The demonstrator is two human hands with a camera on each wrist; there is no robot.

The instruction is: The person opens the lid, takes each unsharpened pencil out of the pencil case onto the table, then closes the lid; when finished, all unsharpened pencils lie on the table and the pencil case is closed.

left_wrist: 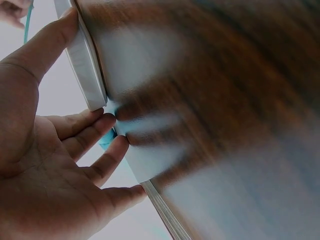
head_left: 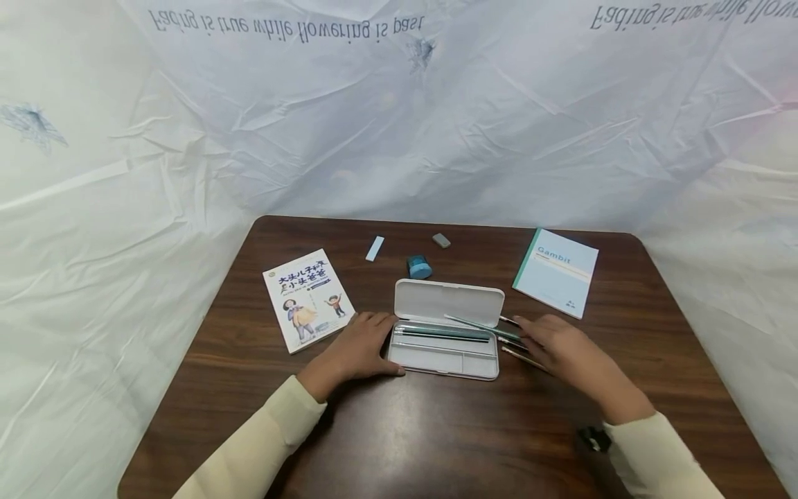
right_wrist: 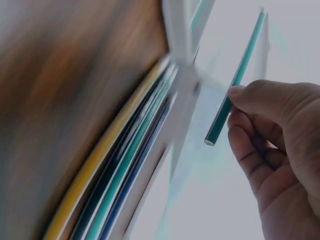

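Note:
A white pencil case (head_left: 430,359) lies with its lid (head_left: 449,299) swung back, and a few pencils (head_left: 442,333) rest in its rear compartment. My left hand (head_left: 358,350) is at the case's left end. Its thumb touches the near side and its other fingers, fairly straight and spread, reach the far left corner. Between thumb and forefinger, my right hand (head_left: 564,353) pinches a green pencil (right_wrist: 245,55). That pencil slants over the right end of the case in the head view. Under and beside this hand lie several loose pencils (right_wrist: 107,200), among them yellow, green and blue ones.
Behind the case stand a blue pencil sharpener (head_left: 419,267), a grey eraser (head_left: 441,240) and a small pale strip (head_left: 375,249). A picture book (head_left: 308,301) lies at left, a light blue notebook (head_left: 557,272) at right. White sheeting (head_left: 405,138) surrounds the brown table (head_left: 399,436).

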